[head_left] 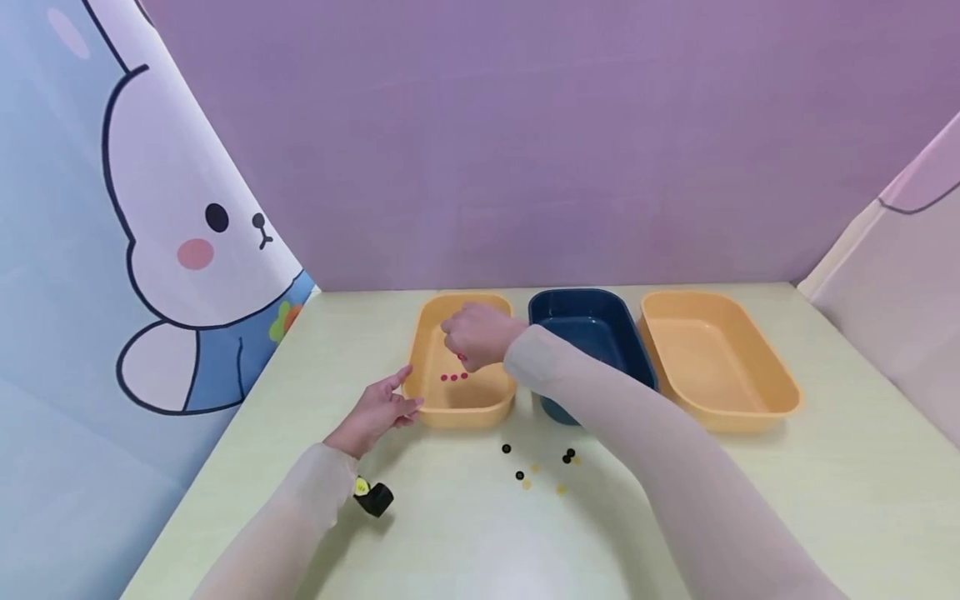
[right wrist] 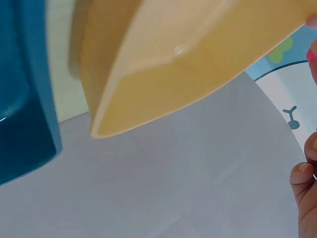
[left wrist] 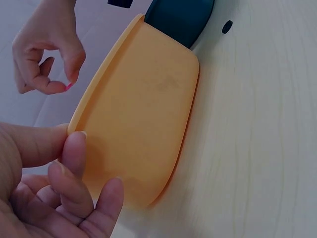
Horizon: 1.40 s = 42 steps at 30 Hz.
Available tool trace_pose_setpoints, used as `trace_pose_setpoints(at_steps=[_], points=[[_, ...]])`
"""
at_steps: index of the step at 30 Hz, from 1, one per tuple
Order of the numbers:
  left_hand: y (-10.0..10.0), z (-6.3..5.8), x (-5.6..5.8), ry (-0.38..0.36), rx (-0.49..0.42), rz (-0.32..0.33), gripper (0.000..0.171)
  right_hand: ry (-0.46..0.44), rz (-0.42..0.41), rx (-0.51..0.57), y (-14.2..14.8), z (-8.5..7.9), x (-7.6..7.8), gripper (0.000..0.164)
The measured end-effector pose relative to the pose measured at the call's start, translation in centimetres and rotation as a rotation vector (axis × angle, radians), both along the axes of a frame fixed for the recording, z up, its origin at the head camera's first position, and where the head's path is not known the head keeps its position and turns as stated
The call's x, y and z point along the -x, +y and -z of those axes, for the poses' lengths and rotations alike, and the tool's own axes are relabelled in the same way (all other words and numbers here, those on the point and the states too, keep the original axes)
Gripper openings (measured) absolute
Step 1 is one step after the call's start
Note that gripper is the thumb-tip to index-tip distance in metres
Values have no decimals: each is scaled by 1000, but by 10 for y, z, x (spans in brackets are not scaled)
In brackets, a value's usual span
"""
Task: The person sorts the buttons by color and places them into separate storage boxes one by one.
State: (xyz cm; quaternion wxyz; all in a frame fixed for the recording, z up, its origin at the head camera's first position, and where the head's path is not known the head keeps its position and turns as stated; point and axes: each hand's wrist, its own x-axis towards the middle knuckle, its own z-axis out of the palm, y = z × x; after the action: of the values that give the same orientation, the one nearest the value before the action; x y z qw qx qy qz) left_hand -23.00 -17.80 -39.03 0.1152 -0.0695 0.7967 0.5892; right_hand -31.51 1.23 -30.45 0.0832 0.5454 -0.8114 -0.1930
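Note:
My right hand (head_left: 480,335) is over the left yellow tray (head_left: 467,418), pinching a small pink button (left wrist: 68,87) between thumb and index finger. Inside that tray, several pink buttons (head_left: 453,377) lie in a short row on the floor. My left hand (left wrist: 52,186) grips the tray's near left rim between thumb and index finger, its other fingers loosely bent. Only parts of fingers (right wrist: 302,176) show at the edge of the right wrist view.
A dark blue tray (head_left: 555,411) stands right of the yellow one, with a second yellow tray (head_left: 750,422) beyond it. In front of the trays, several black buttons (head_left: 506,448) and yellow buttons (head_left: 561,490) lie scattered on the table (head_left: 450,517). A purple backdrop (head_left: 510,150) rises behind.

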Motion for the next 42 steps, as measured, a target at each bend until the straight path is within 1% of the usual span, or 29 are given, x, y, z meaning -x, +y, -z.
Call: trace_pose_setpoints(at_steps=[3,7,10,13,15,17,22,25,28,32,35,39,42], points=[[-1,0,-1,18,-15,10,68,30,-8,-5,-6,-2,2,14],[-2,1,-4,28,-29,6,68,35,-7,-4,-14,-4,3,15],[-3,1,-7,4,-19,-16,67,34,-4,0,-19,-2,3,14],[-4,2,-10,-23,-14,-25,68,36,-25,-3,-23,3,1,14],[-5,3,-11,-29,-18,-24,68,38,-44,-7,-24,6,1,15],[-5,3,-11,-18,-24,-23,68,36,-45,-2,-25,7,2,15],[-3,1,-9,27,-48,-5,67,35,9,7,-23,8,7,15],[-3,1,-9,20,-49,-7,68,21,29,-7,-23,8,10,17],[-3,1,-9,4,-46,-43,68,7,36,-19,-25,9,10,19],[-5,3,-10,-2,-40,-55,68,5,35,-18,-29,9,10,18],[-5,4,-10,12,-46,-43,67,-7,37,-6,-31,9,10,17],[-4,4,-9,43,-68,-18,67,-26,61,2,-29,9,13,17],[-3,3,-9,49,-73,-8,67,-26,66,4,-27,9,15,16]])
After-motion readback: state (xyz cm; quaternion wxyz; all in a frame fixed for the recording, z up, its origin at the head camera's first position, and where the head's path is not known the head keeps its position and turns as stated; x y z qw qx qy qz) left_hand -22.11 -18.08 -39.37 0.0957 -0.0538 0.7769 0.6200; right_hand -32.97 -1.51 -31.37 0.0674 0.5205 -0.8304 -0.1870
